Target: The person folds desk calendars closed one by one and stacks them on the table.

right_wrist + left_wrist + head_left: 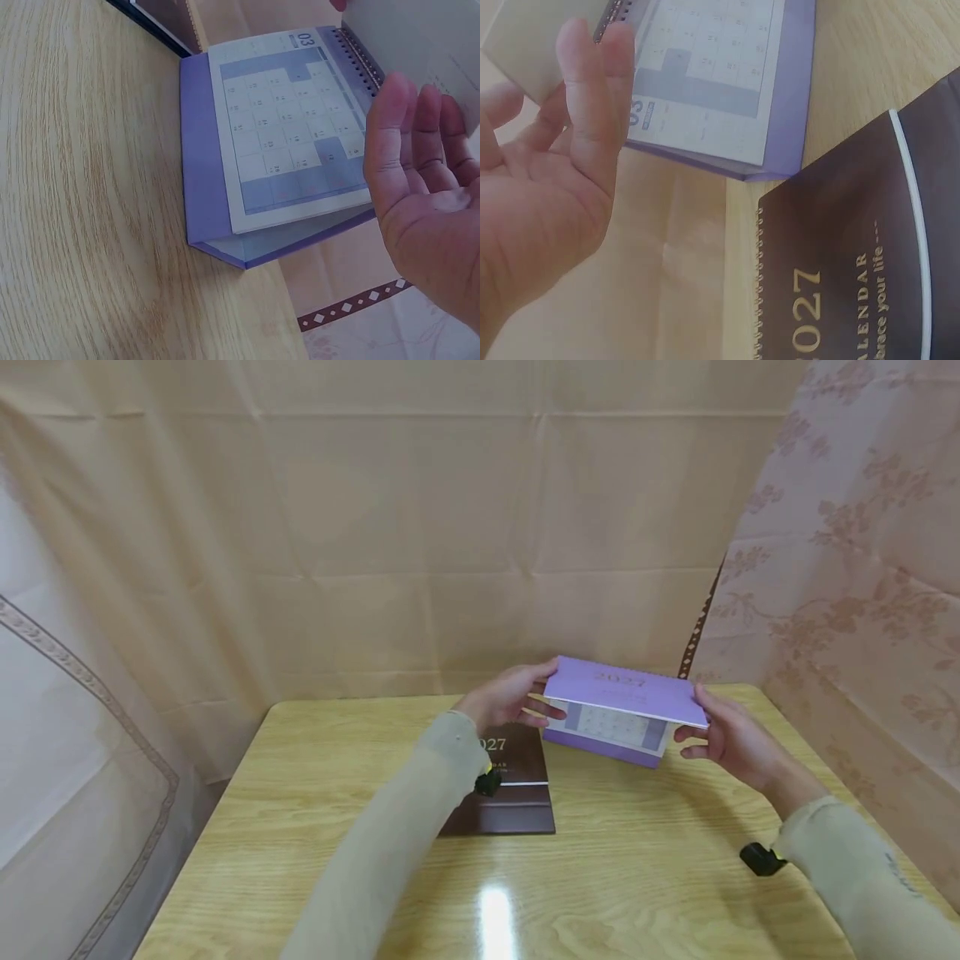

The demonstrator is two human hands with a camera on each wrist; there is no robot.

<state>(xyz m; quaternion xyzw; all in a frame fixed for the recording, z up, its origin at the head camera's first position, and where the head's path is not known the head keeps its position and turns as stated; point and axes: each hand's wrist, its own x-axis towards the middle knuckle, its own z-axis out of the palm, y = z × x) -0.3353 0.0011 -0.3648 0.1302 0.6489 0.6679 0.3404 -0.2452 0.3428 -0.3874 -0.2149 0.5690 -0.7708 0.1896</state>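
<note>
A purple desk calendar marked 2027 stands on the table, its front cover and some pages raised. Beneath the raised part, a white month page numbered 03 faces out above the purple base. At the cover's left end my left hand pinches the edge, thumb above and fingers below. My right hand pinches the opposite end in the same way. To the left lies a dark brown 2027 calendar with a pale band across it, partly hidden behind my left forearm in the head view.
Both calendars are on a light wood-grain table. Behind it hangs a beige curtain. A floral cloth borders the right side, and a white cloth hangs at the left.
</note>
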